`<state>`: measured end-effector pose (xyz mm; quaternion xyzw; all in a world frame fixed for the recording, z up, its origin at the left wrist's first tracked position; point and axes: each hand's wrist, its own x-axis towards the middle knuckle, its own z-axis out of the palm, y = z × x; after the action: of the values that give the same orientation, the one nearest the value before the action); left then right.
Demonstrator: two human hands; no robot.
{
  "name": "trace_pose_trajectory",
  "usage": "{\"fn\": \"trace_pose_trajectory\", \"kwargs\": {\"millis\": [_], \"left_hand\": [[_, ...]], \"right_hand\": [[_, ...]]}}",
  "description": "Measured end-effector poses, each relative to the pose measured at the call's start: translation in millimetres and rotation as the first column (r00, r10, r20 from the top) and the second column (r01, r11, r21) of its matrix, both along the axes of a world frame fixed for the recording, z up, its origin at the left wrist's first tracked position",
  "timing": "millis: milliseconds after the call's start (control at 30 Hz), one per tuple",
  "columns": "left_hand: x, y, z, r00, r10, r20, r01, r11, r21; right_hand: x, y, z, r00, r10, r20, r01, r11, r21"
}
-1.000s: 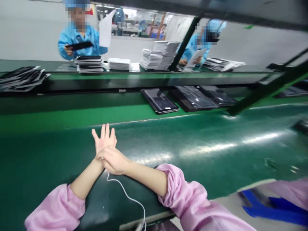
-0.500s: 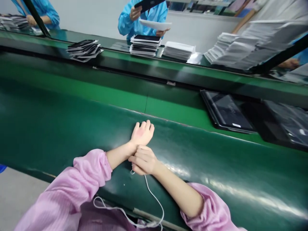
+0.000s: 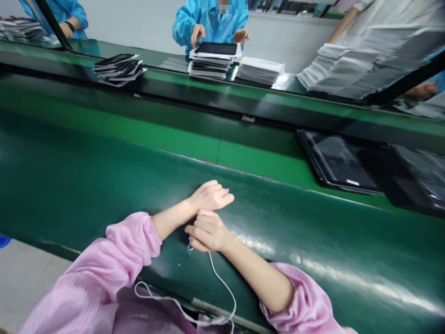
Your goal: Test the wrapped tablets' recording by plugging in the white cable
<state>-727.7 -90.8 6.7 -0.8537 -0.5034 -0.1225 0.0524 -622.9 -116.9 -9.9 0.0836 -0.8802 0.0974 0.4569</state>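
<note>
My left hand rests on the dark green conveyor belt, fingers loosely curled with nothing seen in them. My right hand lies against the left wrist, its fingers pinched together at the end of a thin white cord. The cord runs from the wrist down past the belt's near edge toward my pink sleeves. What the fingertips grip at the wrist is hidden.
Black flat tablets lie on the green ledge at the right. Across the line, a person in blue handles a stack of tablets; more dark stacks and white stacks sit on the far shelf.
My left hand went from spread flat to loosely curled and turned sideways. The view swung left. The person opposite set a tablet down on the stack.
</note>
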Motion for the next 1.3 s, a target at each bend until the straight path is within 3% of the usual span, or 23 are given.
{"fn": "trace_pose_trajectory", "kwargs": {"millis": [100, 233, 467, 667, 933, 1300], "left_hand": [[-1, -3, 4.5, 1.0, 0.011, 0.015, -0.013, 0.996, 0.092], [0, -6, 2.5, 0.988, 0.157, 0.012, -0.157, 0.974, 0.164], [2, -3, 2.9, 0.946, 0.322, -0.037, -0.319, 0.946, 0.064], [2, -2, 4.4, 0.95, 0.31, -0.026, -0.309, 0.951, 0.027], [3, -1, -5.8, 0.945, 0.327, -0.021, -0.328, 0.942, -0.075], [2, 0, -5.8, 0.947, 0.321, -0.024, -0.321, 0.946, -0.048]], "right_hand": [[1, 0, -0.1, 1.0, -0.001, 0.006, 0.0, 1.0, 0.013], [1, 1, -2.0, 1.0, 0.001, 0.018, -0.001, 1.0, 0.029], [1, 2, -3.1, 0.999, 0.0, 0.041, -0.001, 1.0, 0.02], [-1, 1, 1.9, 1.0, 0.0, 0.029, 0.0, 1.0, 0.0], [-1, 0, 4.2, 1.0, -0.003, 0.021, 0.004, 1.0, -0.009], [-2, 0, 2.7, 0.999, -0.015, 0.036, 0.015, 1.0, -0.004]]}}
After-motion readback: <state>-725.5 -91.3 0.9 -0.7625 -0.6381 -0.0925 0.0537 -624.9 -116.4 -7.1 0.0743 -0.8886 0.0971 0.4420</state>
